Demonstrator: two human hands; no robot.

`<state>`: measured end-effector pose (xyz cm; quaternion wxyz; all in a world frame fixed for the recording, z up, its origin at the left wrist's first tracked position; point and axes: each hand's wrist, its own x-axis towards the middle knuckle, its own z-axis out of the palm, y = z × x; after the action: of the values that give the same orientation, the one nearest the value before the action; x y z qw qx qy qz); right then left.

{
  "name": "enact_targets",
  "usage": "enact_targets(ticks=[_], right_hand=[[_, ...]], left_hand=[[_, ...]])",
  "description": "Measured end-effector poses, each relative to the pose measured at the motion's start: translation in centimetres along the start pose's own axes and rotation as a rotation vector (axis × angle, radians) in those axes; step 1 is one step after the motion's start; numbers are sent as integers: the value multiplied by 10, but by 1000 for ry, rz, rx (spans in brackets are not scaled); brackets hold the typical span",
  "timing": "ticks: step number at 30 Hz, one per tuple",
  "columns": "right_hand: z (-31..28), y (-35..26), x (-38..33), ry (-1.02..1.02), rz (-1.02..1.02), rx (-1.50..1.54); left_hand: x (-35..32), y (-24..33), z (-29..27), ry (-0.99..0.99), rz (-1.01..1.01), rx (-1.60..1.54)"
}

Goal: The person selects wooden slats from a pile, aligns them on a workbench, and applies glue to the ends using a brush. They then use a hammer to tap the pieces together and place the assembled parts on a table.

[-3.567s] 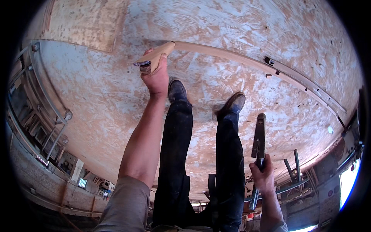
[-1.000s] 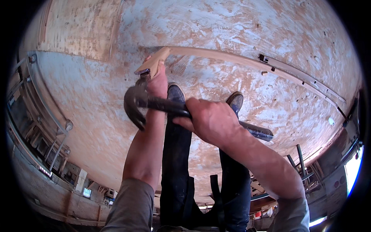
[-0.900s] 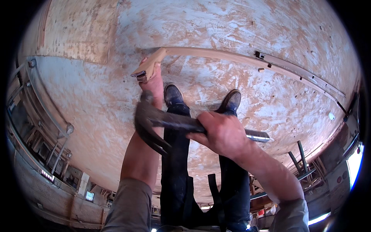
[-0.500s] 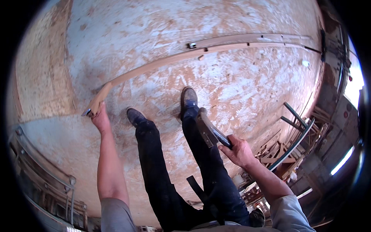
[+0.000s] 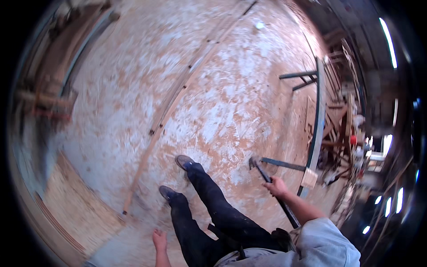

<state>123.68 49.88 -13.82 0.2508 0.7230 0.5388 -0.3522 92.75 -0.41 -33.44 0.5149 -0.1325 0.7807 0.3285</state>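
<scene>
My right hand [image 5: 277, 187] grips a hammer [image 5: 266, 174] by its dark handle. Its metal head points away from me and shows close to the leg of a dark bench. Low in the view, left of my legs, my left hand [image 5: 159, 240] is loosely closed with nothing visible in it. Ahead of that hand a long wooden strip [image 5: 143, 168] lies on the floor, its near end apart from my fingers. A second strip [image 5: 171, 100] runs alongside it, and small dark pieces sit along both.
To my right stands a long narrow bench [image 5: 316, 127] with splayed legs, a light wood block [image 5: 309, 178] at its near end. Scrap wood [image 5: 336, 129] is piled behind it. A plywood sheet [image 5: 75, 207] lies at left, near a wooden structure [image 5: 55, 66]. The floor [image 5: 231, 107] is scuffed and stained.
My left hand has let go of the wooden strip's end and drawn back toward me. My view has turned to the right. The hammer stays in my right hand.
</scene>
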Motion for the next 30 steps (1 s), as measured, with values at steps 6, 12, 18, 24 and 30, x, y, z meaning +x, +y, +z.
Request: enact_targets(ticks=[6, 12, 18, 24, 30], right_hand=[[-83, 81, -64, 148, 171, 499], [-138, 118, 10, 248, 216, 956], [-254, 180, 178, 452, 177, 921], [-385, 215, 312, 466, 277, 1041], [-413, 267, 411, 643, 260, 631]], left_hand=[[-54, 146, -51, -30, -46, 120], [-57, 278, -59, 13, -24, 286], [-112, 382, 67, -4, 39, 379], [-153, 496, 270, -80, 307, 814], [-166, 591, 376, -40, 191, 836]])
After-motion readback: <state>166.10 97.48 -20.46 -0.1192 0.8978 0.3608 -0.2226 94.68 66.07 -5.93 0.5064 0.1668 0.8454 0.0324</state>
